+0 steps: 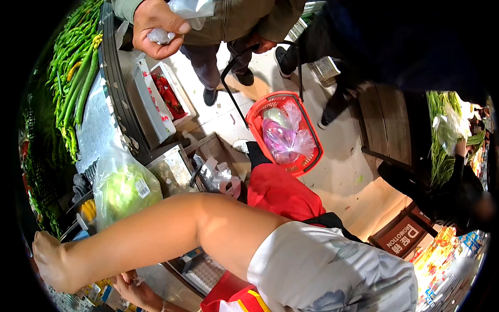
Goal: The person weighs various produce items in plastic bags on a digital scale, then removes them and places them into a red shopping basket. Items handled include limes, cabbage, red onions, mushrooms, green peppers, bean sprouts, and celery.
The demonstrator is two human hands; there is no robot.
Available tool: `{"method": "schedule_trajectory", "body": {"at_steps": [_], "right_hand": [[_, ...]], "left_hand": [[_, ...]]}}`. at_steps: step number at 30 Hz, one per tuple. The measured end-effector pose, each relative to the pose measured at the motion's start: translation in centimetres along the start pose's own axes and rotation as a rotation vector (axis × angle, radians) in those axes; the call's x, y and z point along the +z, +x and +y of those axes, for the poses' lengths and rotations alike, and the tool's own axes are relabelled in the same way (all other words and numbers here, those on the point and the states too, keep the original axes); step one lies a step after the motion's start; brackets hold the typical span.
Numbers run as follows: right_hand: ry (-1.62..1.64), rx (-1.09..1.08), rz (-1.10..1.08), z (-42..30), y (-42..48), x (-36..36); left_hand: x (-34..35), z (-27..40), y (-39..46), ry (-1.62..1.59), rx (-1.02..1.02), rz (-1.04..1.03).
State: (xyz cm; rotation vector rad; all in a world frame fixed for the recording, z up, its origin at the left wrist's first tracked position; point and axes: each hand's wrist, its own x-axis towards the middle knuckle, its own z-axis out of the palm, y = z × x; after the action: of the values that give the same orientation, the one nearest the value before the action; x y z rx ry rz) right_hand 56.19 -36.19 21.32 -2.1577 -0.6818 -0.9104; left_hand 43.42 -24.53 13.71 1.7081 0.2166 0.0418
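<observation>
My right arm crosses the view; my right hand (54, 263) is at the far left edge, its fingers bent and partly hidden. Lower down, my left hand (130, 286), with a bracelet at the wrist, has its fingers curled near a small whitish scrap; its grip is unclear. Just above my right forearm, a clear plastic bag (128, 163) with a pale green leafy vegetable inside bears a printed label. At the top, another person's hand (160, 33) holds crumpled clear plastic. That person's other hand is by the handle of a red shopping basket (259, 134) with bagged produce.
Green chili peppers (74, 50) and long green vegetables lie on the counter at left. Below its black edge (117, 70) stand white foam boxes (185, 89), one with red peppers. Crates and plastic items (226, 179) stand near my red apron (280, 191). Other people stand at top and right.
</observation>
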Motion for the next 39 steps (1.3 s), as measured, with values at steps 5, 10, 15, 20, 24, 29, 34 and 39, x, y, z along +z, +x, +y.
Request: {"method": "schedule_trajectory", "body": {"at_steps": [5, 10, 15, 20, 24, 29, 34, 39], "right_hand": [[-0.022, 0.170, 0.182, 2.4, -10.0, -3.9], [0.296, 0.397, 0.448, 8.8, -28.6, -2.6], [0.129, 0.272, 0.451, 8.5, -23.8, -3.2], [0.295, 0.141, 0.545, 2.8, -13.8, -7.6], [0.577, 0.089, 0.649, 1.7, -22.4, -6.9], [0.291, 0.996, 0.442, 3.1, -45.9, -9.0], [-0.059, 1.922, 0.196, 7.9, -72.4, -9.5], [-0.404, 2.181, 0.156, 13.5, -80.0, -9.9]], "left_hand": [[-0.6, 0.5, 0.5, 0.003, -0.074, -0.088], [-1.0, 1.5, 1.3, 0.063, -0.126, -0.179], [0.2, 3.3, 2.8, 0.128, -0.133, -0.323], [3.5, 3.8, 3.0, 0.197, -0.031, -0.134], [4.0, 3.4, 3.6, 0.311, 0.063, -0.063], [5.4, 1.7, -0.7, 0.223, 0.144, -0.077], [3.9, 1.5, -4.2, 0.618, 0.356, -0.486], [14.8, -1.1, -8.8, 0.317, -0.111, -0.569]]}}
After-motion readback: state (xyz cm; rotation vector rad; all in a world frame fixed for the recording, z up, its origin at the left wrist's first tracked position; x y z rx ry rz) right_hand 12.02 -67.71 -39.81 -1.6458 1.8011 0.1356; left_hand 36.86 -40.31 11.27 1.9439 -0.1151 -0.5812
